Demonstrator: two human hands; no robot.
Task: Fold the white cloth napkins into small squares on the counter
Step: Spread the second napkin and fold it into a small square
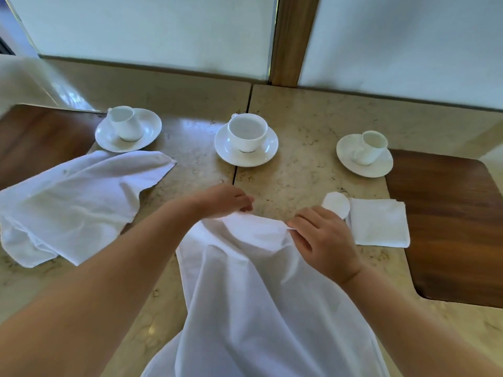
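Napkin (258,281) is lying mid-tabletop (313,126), trailing toward me; I'm pinching its far edge with left hand (226,200) and right hand (321,238), fingers curled, to square the fold.

Three white cups on white saucers stand in a row across the far part of the beige stone counter (313,123). The left cup (125,123) at ten o'clock tilts on its saucer (147,131). The middle cup (247,132) at twelve sits upright on its saucer (270,149). The right cup (370,147) at two leans on its saucer (347,151). A small white round pad (335,203) lies at three o'clock. Dark wooden inlays sit at nine (40,140) and four o'clock (451,227).
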